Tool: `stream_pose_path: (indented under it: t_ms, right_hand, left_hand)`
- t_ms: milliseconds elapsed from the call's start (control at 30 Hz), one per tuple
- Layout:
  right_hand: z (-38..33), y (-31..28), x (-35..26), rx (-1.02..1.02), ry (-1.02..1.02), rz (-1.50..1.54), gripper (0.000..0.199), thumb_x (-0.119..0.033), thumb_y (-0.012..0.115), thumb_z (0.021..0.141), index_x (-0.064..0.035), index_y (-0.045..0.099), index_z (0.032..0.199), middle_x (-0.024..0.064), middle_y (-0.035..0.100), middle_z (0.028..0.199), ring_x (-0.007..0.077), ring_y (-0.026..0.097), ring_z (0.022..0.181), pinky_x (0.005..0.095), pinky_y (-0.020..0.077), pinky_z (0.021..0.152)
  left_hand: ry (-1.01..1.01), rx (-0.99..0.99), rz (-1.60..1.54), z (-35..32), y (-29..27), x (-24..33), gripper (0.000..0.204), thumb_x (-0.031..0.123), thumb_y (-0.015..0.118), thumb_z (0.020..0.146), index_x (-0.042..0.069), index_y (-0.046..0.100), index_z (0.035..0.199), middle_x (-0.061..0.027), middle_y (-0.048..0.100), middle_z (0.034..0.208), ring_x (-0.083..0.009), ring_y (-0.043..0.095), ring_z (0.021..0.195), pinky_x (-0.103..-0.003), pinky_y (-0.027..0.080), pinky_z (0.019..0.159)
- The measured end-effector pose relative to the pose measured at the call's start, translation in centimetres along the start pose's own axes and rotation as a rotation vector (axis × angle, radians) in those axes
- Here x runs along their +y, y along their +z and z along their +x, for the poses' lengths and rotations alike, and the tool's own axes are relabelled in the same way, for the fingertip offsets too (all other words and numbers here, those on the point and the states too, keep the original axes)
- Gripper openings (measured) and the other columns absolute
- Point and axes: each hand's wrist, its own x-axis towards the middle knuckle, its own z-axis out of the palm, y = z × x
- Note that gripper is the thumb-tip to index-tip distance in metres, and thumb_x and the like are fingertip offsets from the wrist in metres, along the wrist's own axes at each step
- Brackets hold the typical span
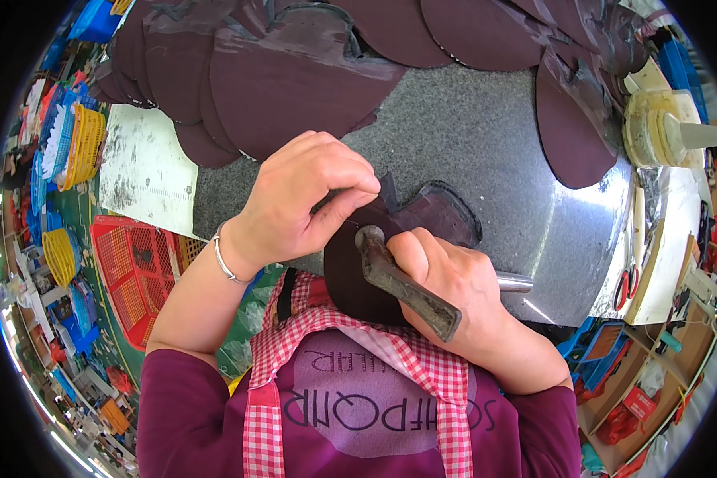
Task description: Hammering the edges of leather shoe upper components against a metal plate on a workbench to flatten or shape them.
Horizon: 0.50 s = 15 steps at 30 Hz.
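Note:
My left hand (311, 195) is closed in a pinch, thumb and forefinger together at the upper edge of a dark brown sheet piece (349, 279), perhaps leather. This piece lies at the near edge of a grey stone-like worktop (470, 119), with dark, smeared edges on its curved part. My right hand (454, 279) is wrapped round a hammer with a worn metal head (410, 288) and a shiny handle end sticking out to the right. The hammer's round face is over the piece, close to my left fingertips; whether it touches cannot be told.
Overlapping dark brown pieces (295, 88) cover the far side, with one more (577, 119) at the right. Beyond it stands a pale, crusted pot (649, 131) with a thick handle. Red-handled scissors (627, 288) lie at the right edge. A red basket (131, 267) is at the left.

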Motion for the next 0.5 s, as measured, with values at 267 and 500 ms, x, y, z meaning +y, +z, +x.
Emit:
stream_pose_path:
  t_ms: [267, 500]
  right_hand:
    - [0.3, 0.0, 0.0, 0.018, -0.001, -0.014, 0.028, -0.019, 0.068, 0.091, -0.0033, 0.057, 0.111, 0.0062, 0.054, 0.083, 0.0192, 0.065, 0.064, 0.0344, 0.0537, 0.052]
    - [-0.2, 0.1, 0.0, 0.013, 0.01, -0.014, 0.028, -0.011, 0.07, 0.087, -0.0043, 0.057, 0.11, 0.0069, 0.055, 0.083, 0.0209, 0.067, 0.065, 0.0354, 0.0546, 0.053]
  left_hand:
    - [-0.332, -0.103, 0.118, 1.2, 0.8, -0.4, 0.049, -0.001, 0.08, 0.091, 0.005, 0.064, 0.136, -0.0106, 0.066, 0.114, -0.0208, 0.068, 0.086, -0.031, 0.058, 0.073]
    - [-0.482, -0.304, 0.043, 1.7, -0.4, 2.1, 0.079, 0.009, 0.089, 0.084, 0.008, 0.055, 0.155, -0.0115, 0.061, 0.114, -0.0218, 0.063, 0.094, -0.033, 0.057, 0.079]
